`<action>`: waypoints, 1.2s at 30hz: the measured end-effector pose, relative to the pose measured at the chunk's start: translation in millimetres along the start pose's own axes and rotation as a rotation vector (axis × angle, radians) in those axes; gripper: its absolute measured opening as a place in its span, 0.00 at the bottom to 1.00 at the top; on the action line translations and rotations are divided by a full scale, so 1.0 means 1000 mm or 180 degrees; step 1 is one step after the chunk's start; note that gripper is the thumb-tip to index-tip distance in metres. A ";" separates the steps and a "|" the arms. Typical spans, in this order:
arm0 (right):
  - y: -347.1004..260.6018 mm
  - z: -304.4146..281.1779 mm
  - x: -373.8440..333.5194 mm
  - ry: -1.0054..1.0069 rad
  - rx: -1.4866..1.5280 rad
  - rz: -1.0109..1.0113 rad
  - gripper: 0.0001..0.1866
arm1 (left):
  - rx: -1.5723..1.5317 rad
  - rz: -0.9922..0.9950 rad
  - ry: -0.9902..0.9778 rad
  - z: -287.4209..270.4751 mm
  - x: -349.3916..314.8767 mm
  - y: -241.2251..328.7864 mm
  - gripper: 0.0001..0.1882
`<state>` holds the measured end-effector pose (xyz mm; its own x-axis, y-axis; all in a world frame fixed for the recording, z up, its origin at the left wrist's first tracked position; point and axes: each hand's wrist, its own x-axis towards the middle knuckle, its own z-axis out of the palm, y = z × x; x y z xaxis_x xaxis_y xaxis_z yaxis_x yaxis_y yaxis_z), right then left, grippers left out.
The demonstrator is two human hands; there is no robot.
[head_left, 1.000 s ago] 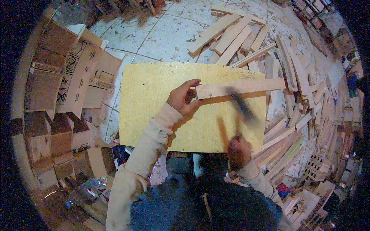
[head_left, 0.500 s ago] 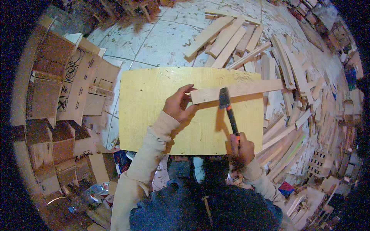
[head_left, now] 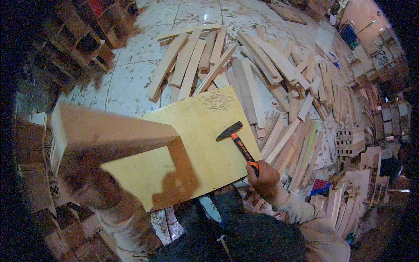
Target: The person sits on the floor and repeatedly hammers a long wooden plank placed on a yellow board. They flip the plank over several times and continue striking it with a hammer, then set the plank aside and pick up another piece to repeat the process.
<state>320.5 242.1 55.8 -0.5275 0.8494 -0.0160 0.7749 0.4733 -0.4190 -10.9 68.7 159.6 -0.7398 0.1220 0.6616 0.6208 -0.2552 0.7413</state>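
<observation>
My left hand (head_left: 94,187), blurred and in shade, is closed under the near end of a wooden plank (head_left: 109,131). The plank is raised off the yellow board (head_left: 214,168) and reaches from the left over it, casting a shadow there. In my right hand (head_left: 264,178) is a hammer (head_left: 242,148) with a dark head and an orange-and-black handle. Its head is over the board's right part, pointing away from me; the frame does not show clearly whether it touches.
Several loose planks (head_left: 187,65) lie piled on the tiled floor (head_left: 131,74) beyond the board, with more wood strips (head_left: 288,139) along the right. A stack of hollow blocks (head_left: 349,142) stands at the far right. Cardboard boxes (head_left: 32,148) are at the left, wooden boxes (head_left: 83,35) at the upper left.
My left hand has lifted the plank off the board and swung it left. The view has turned, so the board appears tilted. My right hand still grips the hammer, now clear of the plank.
</observation>
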 end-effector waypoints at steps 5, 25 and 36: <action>0.008 -0.004 0.042 -0.0142 -0.0284 -0.0412 0.16 | 0.0351 -0.0290 -0.1762 0.101 -0.019 -0.030 0.16; 0.131 0.076 0.190 0.0104 0.0039 -0.0022 0.19 | 0.2358 0.0333 -0.2870 0.042 -0.099 -0.100 0.18; 0.078 0.084 0.189 -0.0923 -0.1753 0.0197 0.26 | 0.2736 0.0642 -0.2228 -0.016 -0.102 -0.089 0.17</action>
<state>252.0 420.2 -55.9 -0.4892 0.8177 -0.3034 0.8320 0.5419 0.1188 5.1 63.6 23.9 -0.4652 0.7335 0.4956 0.8852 0.3814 0.2665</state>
